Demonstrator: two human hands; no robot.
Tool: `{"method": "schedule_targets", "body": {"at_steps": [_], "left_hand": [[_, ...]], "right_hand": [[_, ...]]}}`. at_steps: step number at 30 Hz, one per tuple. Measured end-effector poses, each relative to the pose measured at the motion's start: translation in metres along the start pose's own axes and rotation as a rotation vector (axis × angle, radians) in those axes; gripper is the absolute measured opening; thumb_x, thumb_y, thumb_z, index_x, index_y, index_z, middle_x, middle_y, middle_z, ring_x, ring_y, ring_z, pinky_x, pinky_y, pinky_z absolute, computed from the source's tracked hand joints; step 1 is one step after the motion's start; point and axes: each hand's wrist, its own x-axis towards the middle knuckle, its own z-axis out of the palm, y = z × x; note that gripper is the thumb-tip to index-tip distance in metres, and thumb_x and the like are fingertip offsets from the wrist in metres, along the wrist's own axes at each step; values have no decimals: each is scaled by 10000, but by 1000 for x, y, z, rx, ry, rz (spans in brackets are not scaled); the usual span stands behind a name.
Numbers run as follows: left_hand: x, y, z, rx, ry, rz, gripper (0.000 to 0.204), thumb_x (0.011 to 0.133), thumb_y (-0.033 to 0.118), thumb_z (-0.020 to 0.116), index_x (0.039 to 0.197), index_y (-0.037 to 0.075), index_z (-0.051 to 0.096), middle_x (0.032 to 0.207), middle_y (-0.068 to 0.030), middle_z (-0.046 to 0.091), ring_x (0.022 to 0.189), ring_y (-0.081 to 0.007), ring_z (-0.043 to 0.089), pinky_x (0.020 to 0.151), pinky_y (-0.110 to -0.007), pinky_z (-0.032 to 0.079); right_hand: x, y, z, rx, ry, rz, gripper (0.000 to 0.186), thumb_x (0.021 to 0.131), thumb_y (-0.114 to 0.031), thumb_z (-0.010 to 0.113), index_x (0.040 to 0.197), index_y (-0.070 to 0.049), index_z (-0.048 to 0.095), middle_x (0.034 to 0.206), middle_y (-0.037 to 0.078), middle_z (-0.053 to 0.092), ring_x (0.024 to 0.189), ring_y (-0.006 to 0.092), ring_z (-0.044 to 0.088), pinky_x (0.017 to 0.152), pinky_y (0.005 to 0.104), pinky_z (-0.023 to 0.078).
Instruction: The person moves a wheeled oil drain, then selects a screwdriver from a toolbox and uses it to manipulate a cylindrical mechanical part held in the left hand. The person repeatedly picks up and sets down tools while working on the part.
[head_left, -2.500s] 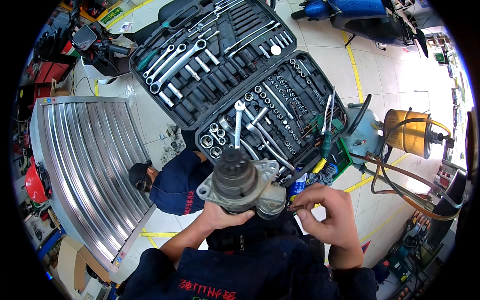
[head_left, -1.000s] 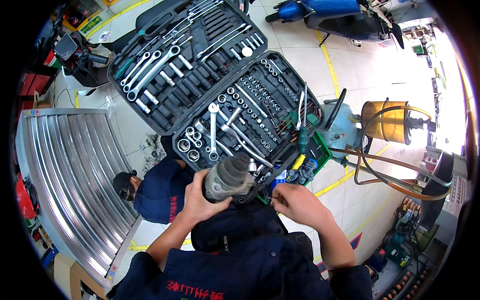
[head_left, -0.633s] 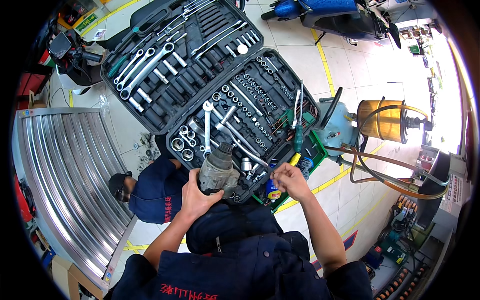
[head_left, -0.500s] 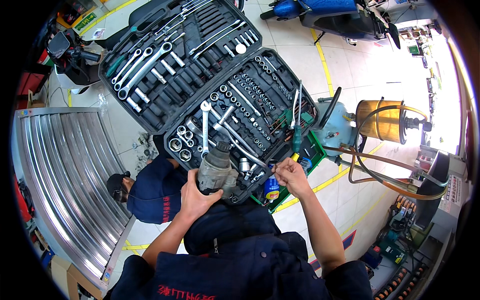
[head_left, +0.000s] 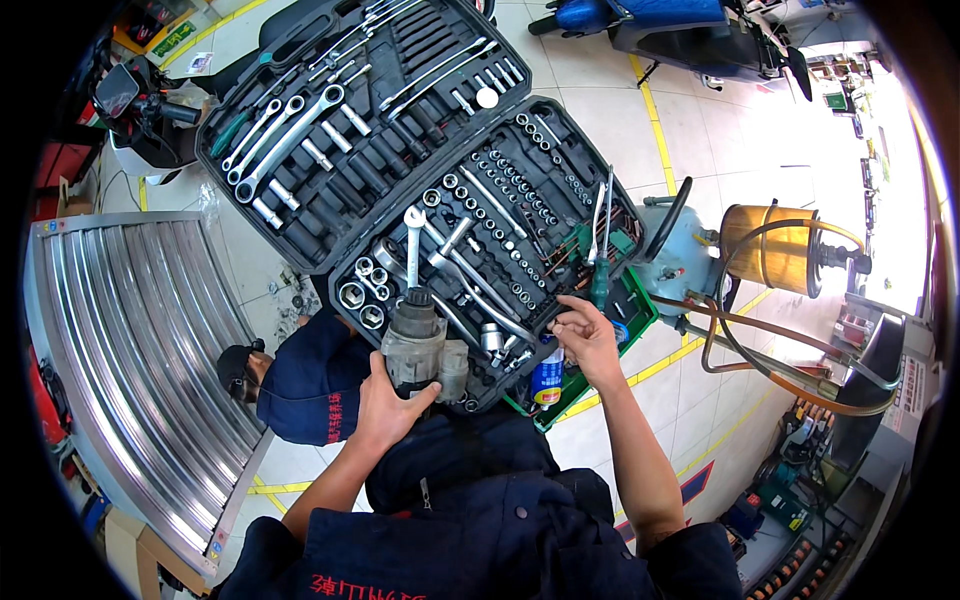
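Note:
My left hand [head_left: 392,405] is closed round a worn grey starter motor [head_left: 413,345], its toothed dark end pointing away from me and a smaller cylinder at its right side. The motor is over the near edge of an open black tool case [head_left: 345,262]. Just beyond the toothed end, a combination wrench [head_left: 414,245] lies across the case. At the case's near right edge is my right hand [head_left: 588,345], fingers curled in toward the thumb; whatever they pinch is too small to make out. Below it stands a blue and yellow spray can [head_left: 547,380].
Sockets and ratchets fill the case. Green-handled pliers [head_left: 600,270] lie at its right, over a green tray [head_left: 635,312]. A co-worker in a dark cap [head_left: 238,372] crouches at left beside a ridged metal ramp [head_left: 130,370]. A tank with hoses [head_left: 680,245] stands right.
The starter motor has shifted slightly left and turned more upright in my left hand. My right hand has moved a little away from me, and its index finger has lifted from the others.

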Motion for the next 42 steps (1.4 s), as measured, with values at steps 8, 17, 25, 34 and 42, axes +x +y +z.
{"method": "schedule_targets", "body": {"at_steps": [8, 17, 25, 34, 42], "left_hand": [[3, -1, -3, 184, -31, -47, 861, 839, 471, 904, 1321, -82, 452, 1122, -354, 746, 1039, -554, 732, 944, -593, 576], [1, -1, -3, 162, -38, -59, 849, 835, 448, 910, 1324, -66, 444, 1119, -354, 745, 1046, -554, 729, 938, -580, 583], [1, -2, -2, 151, -32, -48, 847, 834, 440, 914, 1327, -62, 443, 1121, -348, 745, 1036, -548, 733, 936, -576, 586], [0, 2, -4, 148, -32, -75, 839, 830, 434, 919, 1333, -48, 451, 1127, -335, 745, 1055, -536, 734, 942, -565, 586], [1, 2, -3, 160, -32, -79, 844, 828, 443, 921, 1334, -42, 451, 1137, -335, 744, 1064, -537, 730, 949, -569, 579]], "right_hand": [[23, -14, 11, -338, 244, -189, 193, 1041, -3, 735, 1225, 55, 722, 1040, 130, 840, 757, 99, 708, 687, 255, 585], [29, -17, 16, -712, 199, -462, 141, 954, 20, 802, 1091, -5, 778, 1004, 86, 740, 756, 175, 701, 645, 299, 540], [34, -10, 13, -758, 183, -516, 134, 948, 14, 797, 1081, 1, 791, 1011, 96, 736, 772, 190, 676, 666, 312, 519], [28, -23, 15, -988, 148, -582, 97, 959, -40, 781, 1055, -30, 788, 1044, 108, 737, 888, 335, 748, 768, 418, 604], [21, -21, 15, -1139, 176, -596, 115, 968, -56, 771, 1083, -49, 785, 1056, 88, 744, 903, 325, 761, 766, 405, 617]]}}
